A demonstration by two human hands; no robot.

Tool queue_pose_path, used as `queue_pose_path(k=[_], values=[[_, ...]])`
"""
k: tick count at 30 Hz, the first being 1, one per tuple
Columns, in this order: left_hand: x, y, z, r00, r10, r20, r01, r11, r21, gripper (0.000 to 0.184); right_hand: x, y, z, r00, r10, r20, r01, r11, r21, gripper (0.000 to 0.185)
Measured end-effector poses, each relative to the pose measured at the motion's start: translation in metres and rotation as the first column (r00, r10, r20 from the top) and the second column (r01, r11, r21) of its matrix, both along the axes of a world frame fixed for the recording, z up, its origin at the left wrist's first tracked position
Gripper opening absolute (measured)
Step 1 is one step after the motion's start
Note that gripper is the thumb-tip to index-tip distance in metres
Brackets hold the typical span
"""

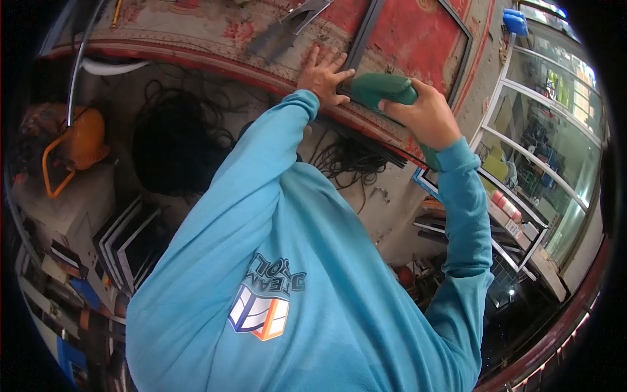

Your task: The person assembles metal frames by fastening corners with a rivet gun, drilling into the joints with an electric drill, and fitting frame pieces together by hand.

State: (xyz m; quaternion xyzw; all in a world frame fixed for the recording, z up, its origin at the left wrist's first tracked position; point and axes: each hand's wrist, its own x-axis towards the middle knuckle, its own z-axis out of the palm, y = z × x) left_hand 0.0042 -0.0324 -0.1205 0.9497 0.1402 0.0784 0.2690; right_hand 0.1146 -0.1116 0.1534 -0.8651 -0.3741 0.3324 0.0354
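The person in the light blue sweatshirt [326,228] has the right hand [428,114] closed around a green power drill [382,88], which is a little above and to the right of the centre of the frame. The fingers are wrapped about the handle, and the drill's body points to the left, toward the other hand. That left hand [321,80] lies at the upper centre, palm down and with fingers wide apart, on a red patterned carpet [418,39]. Its thumb reaches to the lower end of a dark bar [367,32], just beside the drill's nose; whether the nose touches the bar, I cannot tell. To the right of the bar, a thin black frame [468,47] also rests on the carpet. On the floor at the left of the frame there is a big tangle of black strips [173,144], and farther left an orange machine [88,137]. A glass cabinet with white frames [542,111] fills the upper right.
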Motion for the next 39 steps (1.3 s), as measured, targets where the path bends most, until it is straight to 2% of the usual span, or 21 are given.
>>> queue_pose_path(k=[6, 8, 10, 11, 12, 14, 16, 17, 18, 20, 22, 24, 27, 29, 30, 31, 33, 35, 37, 38, 39], values=[[-0.004, 0.002, 0.000, 0.999, -0.031, 0.009, 0.031, 0.999, -0.010, 0.075, -0.006, -0.020, 0.056, 0.973, -0.185, -0.134, 0.183, 0.983, -0.026, 0.048], [-0.006, 0.003, 0.004, 0.999, -0.035, 0.007, 0.035, 0.999, -0.006, 0.072, -0.011, -0.037, 0.065, 0.951, -0.243, -0.190, 0.264, 0.960, 0.094, 0.045], [-0.012, 0.007, 0.008, 0.995, -0.096, -0.012, 0.096, 0.995, 0.016, 0.066, -0.018, -0.052, 0.072, 0.961, -0.215, -0.176, 0.241, 0.960, 0.145, 0.043], [-0.021, 0.007, 0.004, 0.992, -0.079, 0.096, 0.081, 0.997, -0.016, 0.046, -0.022, -0.059, 0.074, 0.928, -0.313, -0.203, 0.342, 0.931, 0.130, 0.043], [-0.034, 0.011, 0.007, 0.993, -0.076, 0.093, 0.076, 0.997, 0.001, 0.046, -0.027, -0.066, 0.075, 0.883, -0.407, -0.233, 0.440, 0.891, 0.112, 0.043], [-0.060, 0.020, 0.016, 0.971, -0.197, 0.136, 0.206, 0.977, -0.055, 0.030, -0.039, -0.074, 0.076, 0.841, -0.454, -0.293, 0.515, 0.838, 0.182, 0.046], [-0.087, 0.018, 0.036, 0.991, -0.101, 0.083, 0.123, 0.934, -0.337, 0.029, -0.048, -0.081, 0.067, 0.833, -0.458, -0.310, 0.530, 0.820, 0.214, 0.049], [-0.093, 0.015, 0.049, 0.998, -0.067, -0.020, 0.036, 0.739, -0.673, 0.034, -0.054, -0.083, 0.054, 0.876, -0.371, -0.309, 0.467, 0.811, 0.352, 0.052], [-0.095, 0.010, 0.063, 0.990, -0.061, -0.127, -0.088, 0.436, -0.896, 0.039, -0.060, -0.083, 0.044, 0.834, -0.411, -0.367, 0.529, 0.785, 0.322, 0.057], [-0.104, -0.009, 0.075, 0.997, -0.025, -0.070, -0.073, -0.190, -0.979, 0.054, -0.078, -0.070, 0.014, 0.811, -0.345, -0.472, 0.557, 0.701, 0.445, 0.061], [-0.106, -0.020, 0.112, 0.977, 0.184, -0.106, -0.036, -0.351, -0.936, 0.068, -0.102, -0.044, -0.006, 0.827, -0.288, -0.482, 0.532, 0.677, 0.508, 0.063], [-0.108, -0.006, 0.130, 0.943, 0.329, -0.048, 0.064, -0.320, -0.945, 0.069, -0.124, -0.017, -0.004, 0.747, -0.286, -0.600, 0.603, 0.671, 0.432, 0.067], [-0.119, 0.044, 0.163, 0.779, 0.597, -0.191, 0.038, -0.350, -0.936, 0.062, -0.111, -0.004, -0.029, 0.875, 0.067, -0.480, 0.272, 0.752, 0.600, 0.066], [-0.131, 0.085, 0.169, 0.747, 0.633, -0.203, -0.120, -0.172, -0.978, 0.053, -0.101, 0.005, -0.039, 0.806, 0.010, -0.592, 0.371, 0.771, 0.517, 0.064], [-0.136, 0.107, 0.151, 0.750, 0.647, -0.136, -0.210, 0.039, -0.977, 0.058, -0.094, 0.012, -0.048, 0.726, -0.052, -0.685, 0.452, 0.787, 0.420, 0.062], [-0.137, 0.124, 0.140, 0.728, 0.667, -0.157, -0.272, 0.072, -0.960, 0.068, -0.084, 0.022, -0.061, 0.735, -0.124, -0.667, 0.458, 0.816, 0.353, 0.060], [-0.147, 0.160, 0.103, 0.736, 0.656, -0.168, -0.483, 0.334, -0.809, 0.074, -0.064, 0.037, -0.134, 0.754, -0.220, -0.619, 0.522, 0.771, 0.363, 0.061], [-0.144, 0.186, 0.101, 0.763, 0.628, -0.155, -0.520, 0.453, -0.724, 0.075, -0.045, 0.063, -0.178, 0.874, -0.239, -0.423, 0.401, 0.846, 0.352, 0.075], [-0.140, 0.201, 0.111, 0.735, 0.613, -0.289, -0.676, 0.630, -0.381, 0.075, -0.042, 0.092, -0.205, 0.914, -0.299, -0.275, 0.377, 0.876, 0.300, 0.085], [-0.136, 0.208, 0.106, 0.735, 0.612, -0.291, -0.677, 0.633, -0.376, 0.075, -0.045, 0.108, -0.212, 0.934, -0.336, -0.121, 0.357, 0.903, 0.239, 0.094], [-0.132, 0.215, 0.097, 0.721, 0.625, -0.301, -0.693, 0.666, -0.276, 0.076, -0.046, 0.121, -0.213, 0.932, -0.339, -0.128, 0.361, 0.901, 0.240, 0.094]])
